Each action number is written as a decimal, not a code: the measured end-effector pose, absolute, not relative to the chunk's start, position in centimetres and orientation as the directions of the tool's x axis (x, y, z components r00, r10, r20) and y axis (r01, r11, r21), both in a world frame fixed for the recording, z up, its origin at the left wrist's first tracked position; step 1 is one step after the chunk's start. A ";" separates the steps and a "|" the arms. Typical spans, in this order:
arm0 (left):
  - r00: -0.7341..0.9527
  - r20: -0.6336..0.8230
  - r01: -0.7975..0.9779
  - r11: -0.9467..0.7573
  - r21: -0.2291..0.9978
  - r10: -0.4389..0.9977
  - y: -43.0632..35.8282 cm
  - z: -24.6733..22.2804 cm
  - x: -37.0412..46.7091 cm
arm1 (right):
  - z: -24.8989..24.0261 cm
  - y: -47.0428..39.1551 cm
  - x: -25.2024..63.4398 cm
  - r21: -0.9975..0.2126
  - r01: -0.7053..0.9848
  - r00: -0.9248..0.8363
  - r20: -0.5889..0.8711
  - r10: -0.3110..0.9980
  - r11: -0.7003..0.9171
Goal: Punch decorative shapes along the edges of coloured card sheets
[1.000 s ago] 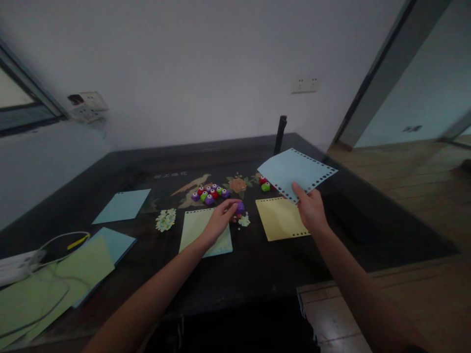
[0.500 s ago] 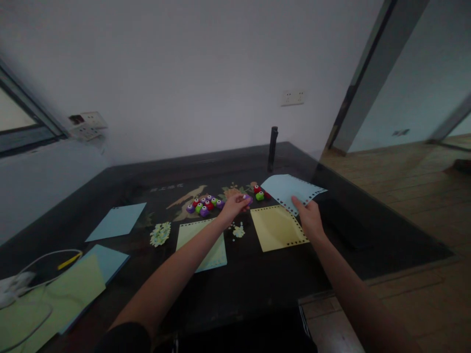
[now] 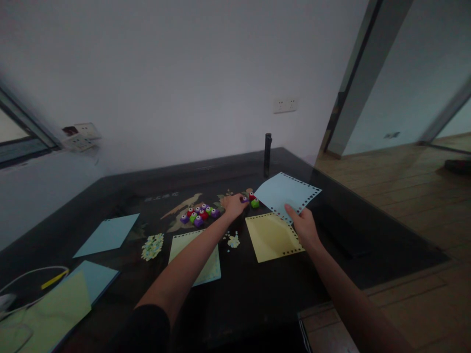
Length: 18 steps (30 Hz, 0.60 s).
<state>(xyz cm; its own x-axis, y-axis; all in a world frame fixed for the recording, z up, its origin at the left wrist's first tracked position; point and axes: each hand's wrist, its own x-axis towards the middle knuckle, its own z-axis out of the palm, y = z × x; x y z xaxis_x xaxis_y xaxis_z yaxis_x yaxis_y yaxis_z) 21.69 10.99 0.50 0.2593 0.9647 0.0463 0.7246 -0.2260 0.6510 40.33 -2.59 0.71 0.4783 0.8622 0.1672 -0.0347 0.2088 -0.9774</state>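
My left hand (image 3: 234, 205) reaches across the table, its fingers closed around a small purple craft punch (image 3: 244, 199) with a white button. Beside that punch stand a red punch (image 3: 252, 196) and a green punch (image 3: 255, 203). My right hand (image 3: 304, 226) pinches the near edge of a light blue sheet (image 3: 285, 193), thumb on top. Small punched holes run along several edges of this sheet. Below it lies a yellow sheet (image 3: 270, 240), also with holes along its edges. A pale green sheet (image 3: 211, 262) is partly hidden behind my left forearm.
Several red, green and purple punches (image 3: 198, 215) cluster left of my left hand. Paper bits lie in a larger pile (image 3: 152, 246) and a smaller one (image 3: 233, 240). A black cylinder (image 3: 267, 154) stands at the back. Blue sheets, yellow paper (image 3: 55, 304) and a white cable occupy the left.
My left hand has carried the purple punch slightly away from me, close beside the red and green ones. The blue sheet is flatter and turned a little in my right hand. The view has shifted slightly.
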 end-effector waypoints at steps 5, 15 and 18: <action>0.244 0.098 0.804 -0.258 0.536 0.965 11.2 0.5 22.4 | 0.8 -2.6 40.3 -0.977 -0.033 0.481 0.171 0.860 0.213; 0.279 0.289 0.734 -0.397 0.551 0.916 9.8 0.4 20.9 | 1.8 -3.1 39.7 -0.977 -0.077 0.471 0.141 0.871 0.200; 0.290 0.369 0.574 -0.469 0.672 0.883 8.7 0.3 20.0 | 1.6 -3.1 39.6 -0.974 -0.136 0.444 0.104 0.890 0.181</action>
<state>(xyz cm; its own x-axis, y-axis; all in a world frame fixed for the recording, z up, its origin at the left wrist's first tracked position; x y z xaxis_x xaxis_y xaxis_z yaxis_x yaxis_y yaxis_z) 20.01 8.68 0.32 0.2901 0.8831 0.3688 0.5736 -0.4689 0.6717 39.62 -3.10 1.63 0.4435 0.8903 0.1036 -0.1356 0.1809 -0.9741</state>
